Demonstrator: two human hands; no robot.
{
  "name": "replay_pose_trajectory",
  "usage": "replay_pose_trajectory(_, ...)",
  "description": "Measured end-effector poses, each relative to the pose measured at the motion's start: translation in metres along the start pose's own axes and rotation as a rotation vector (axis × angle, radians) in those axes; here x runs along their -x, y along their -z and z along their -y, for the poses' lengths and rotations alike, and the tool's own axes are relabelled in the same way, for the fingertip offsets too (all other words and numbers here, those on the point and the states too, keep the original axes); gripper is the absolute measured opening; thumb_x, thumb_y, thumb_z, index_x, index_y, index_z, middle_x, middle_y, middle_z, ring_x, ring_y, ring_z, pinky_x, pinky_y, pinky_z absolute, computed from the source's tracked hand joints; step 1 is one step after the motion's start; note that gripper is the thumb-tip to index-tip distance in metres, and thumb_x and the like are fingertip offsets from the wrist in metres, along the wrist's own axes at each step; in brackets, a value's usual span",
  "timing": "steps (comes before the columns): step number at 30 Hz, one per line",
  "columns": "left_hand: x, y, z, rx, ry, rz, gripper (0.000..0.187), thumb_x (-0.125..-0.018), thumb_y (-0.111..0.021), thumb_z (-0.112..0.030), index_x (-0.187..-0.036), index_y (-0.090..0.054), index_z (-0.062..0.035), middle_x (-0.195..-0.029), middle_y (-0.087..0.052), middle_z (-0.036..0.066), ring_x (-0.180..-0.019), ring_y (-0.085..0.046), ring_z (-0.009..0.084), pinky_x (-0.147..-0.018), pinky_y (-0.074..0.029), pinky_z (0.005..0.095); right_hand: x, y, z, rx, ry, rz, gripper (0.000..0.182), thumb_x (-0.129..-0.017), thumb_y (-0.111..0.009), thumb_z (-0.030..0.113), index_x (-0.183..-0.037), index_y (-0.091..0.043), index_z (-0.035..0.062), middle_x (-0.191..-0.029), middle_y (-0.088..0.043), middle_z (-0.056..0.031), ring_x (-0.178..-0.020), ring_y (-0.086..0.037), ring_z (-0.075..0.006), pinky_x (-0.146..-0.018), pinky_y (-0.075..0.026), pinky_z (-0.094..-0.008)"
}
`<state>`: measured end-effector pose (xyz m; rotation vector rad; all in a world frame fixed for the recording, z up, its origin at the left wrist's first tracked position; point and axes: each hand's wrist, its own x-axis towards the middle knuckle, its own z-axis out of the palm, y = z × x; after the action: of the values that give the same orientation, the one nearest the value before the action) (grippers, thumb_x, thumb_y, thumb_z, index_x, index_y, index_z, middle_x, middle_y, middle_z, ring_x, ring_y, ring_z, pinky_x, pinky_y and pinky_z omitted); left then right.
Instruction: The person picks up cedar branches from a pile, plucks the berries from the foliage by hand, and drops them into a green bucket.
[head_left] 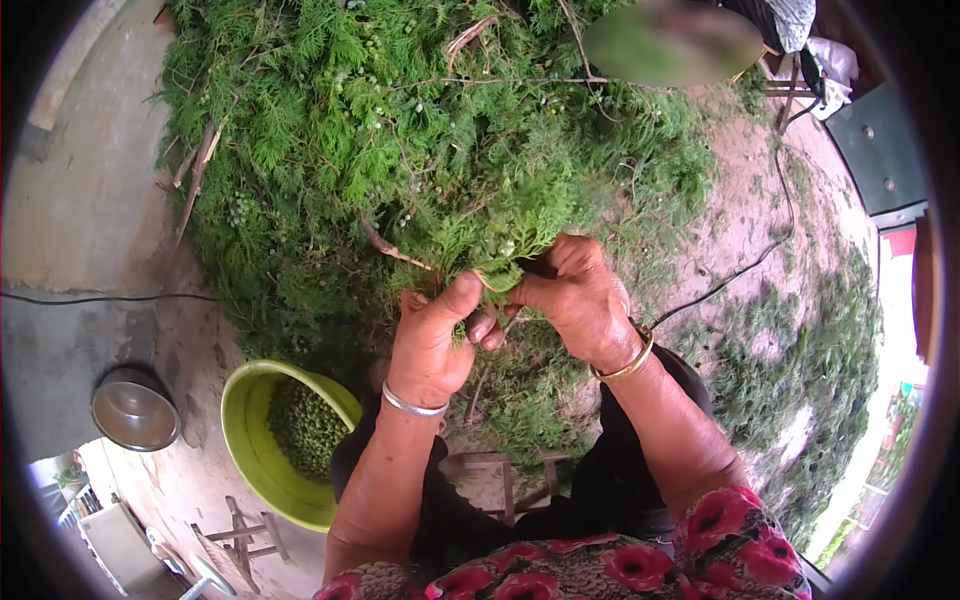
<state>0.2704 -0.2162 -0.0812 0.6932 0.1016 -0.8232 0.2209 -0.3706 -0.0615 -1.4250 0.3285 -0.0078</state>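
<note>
Sprig (503, 272) in left hand (432, 340) | yellow-green bucket (243, 440): green berries (305, 425) | metal bowl (135, 408) near

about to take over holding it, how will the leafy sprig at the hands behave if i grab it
The sprig is probably light for its size, since it looks thin and open. Its feathery leaves likely bend easily, looking fine. It could snag on the tangled heap of greenery behind.
</note>
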Motion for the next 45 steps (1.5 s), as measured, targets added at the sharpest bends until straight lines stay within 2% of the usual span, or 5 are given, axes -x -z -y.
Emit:
replay_pose_trajectory(3,0.002,-0.005,-0.002,-0.261,-0.128,0.013,0.037,-0.08,-0.069,-0.019,-0.109,-0.054,-0.0012,-0.086,-0.062,0.01,-0.057,-0.047,0.0125,-0.051,-0.038,0.0307,-0.001,0.01,-0.009,0.19,0.165,0.053,0.007,-0.077,-0.057,-0.001,-0.078,-0.06,-0.0066,-0.073,-0.063,-0.0086,-0.06,-0.059,-0.0123,-0.059,-0.048,-0.0254)
replay_pose_trajectory(5,0.002,-0.006,0.0,-0.337,-0.165,-0.036,0.034,-0.076,-0.067,-0.003,-0.108,-0.056,-0.0016,-0.09,-0.064,0.011,-0.06,-0.052,0.015,-0.054,-0.043,0.0343,-0.007,0.011,-0.008,-0.357,-0.095,0.066,0.016,-0.082,-0.058,0.007,-0.088,-0.058,-0.0073,-0.08,-0.063,-0.0097,-0.066,-0.061,-0.0138,-0.063,-0.05,-0.0253)
replay_pose_trajectory(11,-0.01,0.0,0.014,-1.671,-0.811,-0.103,0.039,-0.065,-0.068,-0.001,-0.1,-0.053,0.0056,-0.095,-0.06,0.021,-0.082,-0.062,0.0342,-0.07,-0.051,0.0398,0.004,-0.008,-0.017,-0.272,0.014,0.092,0.055,-0.082,-0.067,0.038,-0.105,-0.053,-0.0101,-0.095,-0.059,-0.0096,-0.086,-0.053,-0.0149,-0.076,-0.045,-0.0278)
replay_pose_trajectory(24,0.011,-0.026,0.059,-1.975,-0.585,-0.007,0.062,-0.074,-0.049,0.006,-0.13,-0.022,0.0161,-0.131,-0.019,0.04,-0.124,-0.02,0.0585,-0.104,-0.025,0.0566,-0.008,-0.008,-0.03,-0.383,-0.23,-0.208,0.011,-0.078,-0.06,0.003,-0.082,-0.062,-0.0069,-0.074,-0.062,-0.0054,-0.064,-0.053,-0.0074,-0.057,-0.046,-0.0215)
replay_pose_trajectory(45,0.025,-0.023,0.06,-1.96,-0.76,0.42,0.036,-0.077,-0.053,0.0,-0.107,-0.049,0.0186,-0.13,-0.029,0.039,-0.117,-0.042,0.0465,-0.095,-0.042,0.0426,-0.012,0.005,-0.009,-0.281,-0.221,-0.457,0.016,-0.086,-0.051,0.01,-0.079,-0.054,-0.0035,-0.065,-0.054,-0.0059,-0.05,-0.042,-0.0105,-0.046,-0.037,-0.0249)
